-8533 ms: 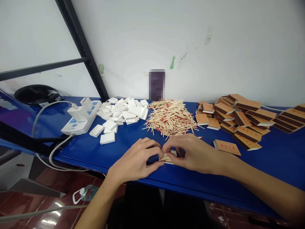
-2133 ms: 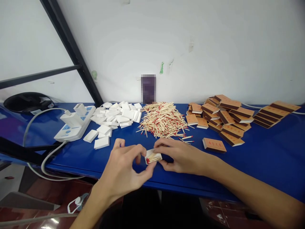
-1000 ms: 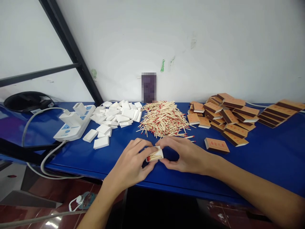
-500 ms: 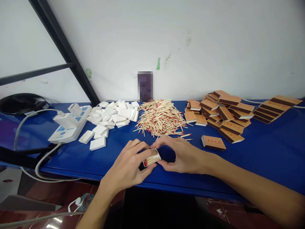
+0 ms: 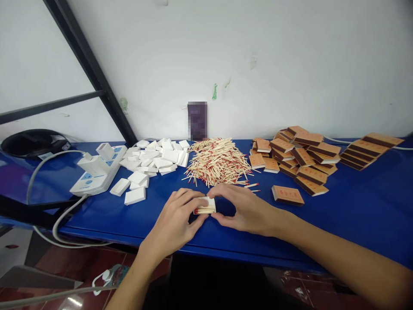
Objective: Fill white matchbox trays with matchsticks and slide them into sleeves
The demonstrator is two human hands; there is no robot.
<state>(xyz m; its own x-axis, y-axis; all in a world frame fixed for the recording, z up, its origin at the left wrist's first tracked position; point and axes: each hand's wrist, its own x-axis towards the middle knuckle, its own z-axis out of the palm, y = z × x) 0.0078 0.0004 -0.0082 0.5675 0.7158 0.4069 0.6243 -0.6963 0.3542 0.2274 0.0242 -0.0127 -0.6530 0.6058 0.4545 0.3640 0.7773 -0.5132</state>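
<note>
Between my two hands, close to the front of the blue table, is a small white matchbox tray with red-tipped matches lying in it. My left hand grips the tray's left part, a finger reaching inside over the matches. At the right end, my right hand pinches the tray between thumb and fingers. Just beyond my hands rises a heap of loose matches. One closed matchbox lies to the right of my right hand.
White trays lie piled at the left, near a power strip with plugs and cables. Orange-brown matchbox sleeves are heaped at the right, beside a row of joined ones. A black headset lies far left. The table's front edge runs below my hands.
The tray has turned from slanted to nearly level across my view, still held by both hands. The matches inside now lie along its near side. My view has shifted slightly.
</note>
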